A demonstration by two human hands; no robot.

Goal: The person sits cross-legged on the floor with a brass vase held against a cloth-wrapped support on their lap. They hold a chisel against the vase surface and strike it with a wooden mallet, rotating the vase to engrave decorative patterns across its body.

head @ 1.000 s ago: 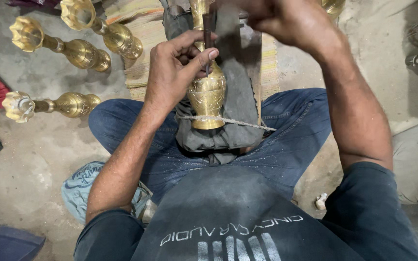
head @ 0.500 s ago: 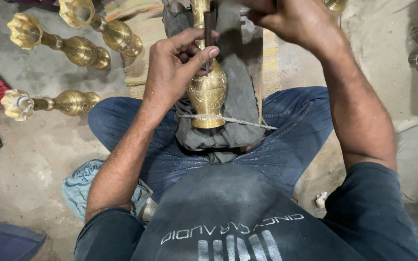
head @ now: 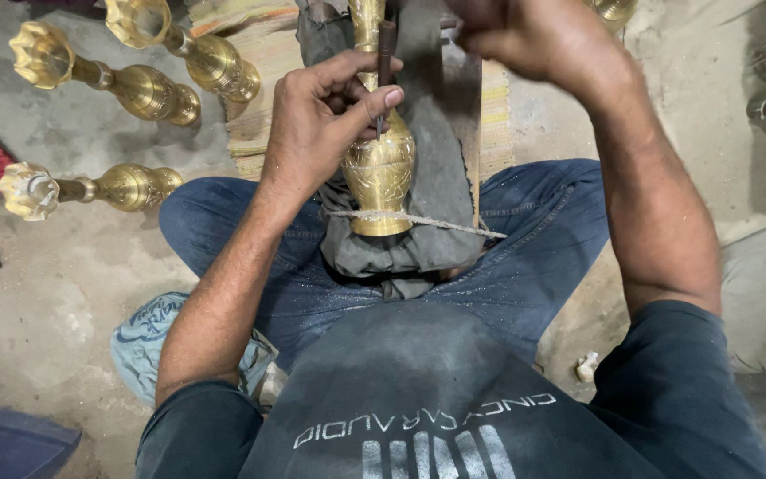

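Dusty floor [head: 64, 302]; left hand [head: 316, 133] pinches chisel [head: 385, 53].

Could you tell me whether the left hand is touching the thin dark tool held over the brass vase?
Touching. The head view shows the left hand pinching the thin dark tool between thumb and fingertips, above the brass vase.

A person wears a dark grey short-sleeved T-shirt [head: 418, 390] with pale printed lettering across the chest and blue denim jeans [head: 525, 231]; both forearms are bare.
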